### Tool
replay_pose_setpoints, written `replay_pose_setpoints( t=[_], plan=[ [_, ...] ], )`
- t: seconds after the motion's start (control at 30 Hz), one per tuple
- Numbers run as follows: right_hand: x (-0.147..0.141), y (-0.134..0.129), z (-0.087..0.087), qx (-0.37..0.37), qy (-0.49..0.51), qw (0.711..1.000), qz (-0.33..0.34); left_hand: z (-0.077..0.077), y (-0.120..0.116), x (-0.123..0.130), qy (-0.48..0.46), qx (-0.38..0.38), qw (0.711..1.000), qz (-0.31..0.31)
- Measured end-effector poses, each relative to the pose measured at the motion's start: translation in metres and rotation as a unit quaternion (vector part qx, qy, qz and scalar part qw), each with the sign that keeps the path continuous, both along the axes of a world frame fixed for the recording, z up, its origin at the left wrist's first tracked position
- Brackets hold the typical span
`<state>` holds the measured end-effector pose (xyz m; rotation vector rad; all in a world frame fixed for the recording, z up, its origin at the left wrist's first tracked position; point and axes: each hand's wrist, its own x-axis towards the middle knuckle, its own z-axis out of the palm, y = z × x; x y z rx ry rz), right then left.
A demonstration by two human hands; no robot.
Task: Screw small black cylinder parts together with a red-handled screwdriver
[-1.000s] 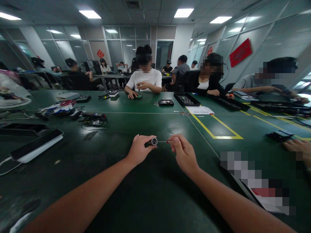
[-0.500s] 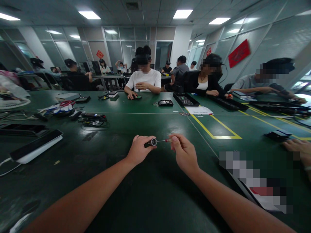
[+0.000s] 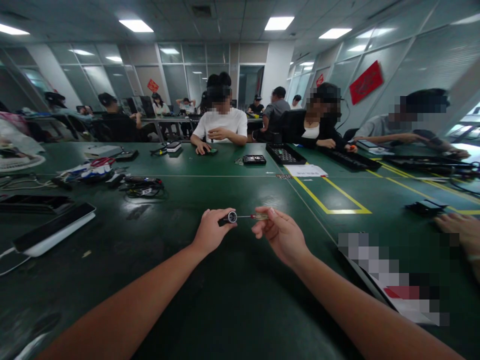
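Note:
My left hand (image 3: 212, 231) is closed around a small dark cylinder (image 3: 232, 217) with a bright metallic ring at its open end, which faces me. Between thumb and fingers, my right hand (image 3: 282, 233) grips a screwdriver (image 3: 259, 216) with a clear handle and a red collar. Its thin shaft points left and reaches the cylinder's side; whether the tip sits in a screw is too small to tell. Both hands are above the green table (image 3: 240, 290), level with each other.
At left lie a black-and-white power bank-like bar (image 3: 56, 230) with a cable and a bundle of black cables (image 3: 142, 186). Black trays (image 3: 285, 153) stand across the table near co-workers. At right are a dark-edged sheet (image 3: 397, 285) and another person's hand (image 3: 455, 227).
My right hand's fingers have shifted on the screwdriver and opened out somewhat, so more of the handle shows. The view has moved slightly; the left hand still grips the cylinder.

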<state>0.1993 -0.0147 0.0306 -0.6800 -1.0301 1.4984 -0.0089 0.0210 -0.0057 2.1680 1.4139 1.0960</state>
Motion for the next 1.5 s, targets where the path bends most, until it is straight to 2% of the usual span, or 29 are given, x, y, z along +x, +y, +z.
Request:
replay_pose_setpoints(
  t=[0.4, 0.5, 0.57, 0.67, 0.77, 0.87, 1.03, 1.1, 1.17, 1.23, 1.33, 1.4, 1.5],
  plan=[
    [0.001, 0.000, 0.004, -0.011, 0.002, 1.000, 0.020, 0.003, -0.001, 0.000, 0.004, -0.007, 1.000, 0.003],
    [-0.001, -0.001, 0.002, 0.008, -0.011, 1.000, 0.002, 0.002, -0.002, -0.001, 0.005, -0.011, 1.000, 0.001],
    [-0.004, -0.002, 0.000, 0.023, -0.059, 0.997, -0.039, 0.001, -0.002, 0.000, 0.006, -0.013, 1.000, -0.002],
    [-0.005, -0.005, -0.003, 0.053, -0.194, 0.971, -0.131, 0.000, -0.003, 0.000, 0.008, -0.013, 1.000, -0.005],
    [-0.006, -0.009, -0.004, 0.112, -0.312, 0.921, -0.207, -0.001, -0.004, 0.001, 0.011, -0.008, 1.000, -0.014],
    [-0.006, -0.012, -0.004, 0.156, -0.359, 0.884, -0.255, -0.001, -0.004, 0.001, 0.011, -0.003, 1.000, -0.024],
    [-0.006, -0.013, -0.006, 0.191, -0.383, 0.861, -0.275, 0.001, -0.006, 0.001, 0.006, -0.006, 1.000, -0.022],
    [-0.006, -0.010, -0.007, 0.193, -0.375, 0.864, -0.273, 0.001, -0.007, 0.002, 0.009, -0.006, 1.000, -0.027],
    [-0.005, -0.006, -0.009, 0.170, -0.344, 0.883, -0.271, 0.001, -0.008, 0.002, 0.018, -0.001, 0.999, -0.039],
    [-0.004, 0.002, -0.011, 0.109, -0.285, 0.916, -0.262, 0.002, -0.009, 0.003, 0.027, 0.006, 0.998, -0.051],
    [-0.002, 0.013, -0.014, -0.014, -0.139, 0.965, -0.221, 0.004, -0.008, 0.003, 0.034, 0.009, 0.998, -0.054],
    [-0.001, 0.017, -0.015, -0.033, -0.101, 0.969, -0.221, 0.005, -0.008, 0.003, 0.037, 0.004, 0.998, -0.050],
    [0.000, 0.013, -0.014, 0.015, -0.142, 0.956, -0.255, 0.005, -0.008, 0.004, 0.037, -0.003, 0.998, -0.046]
  ],
)
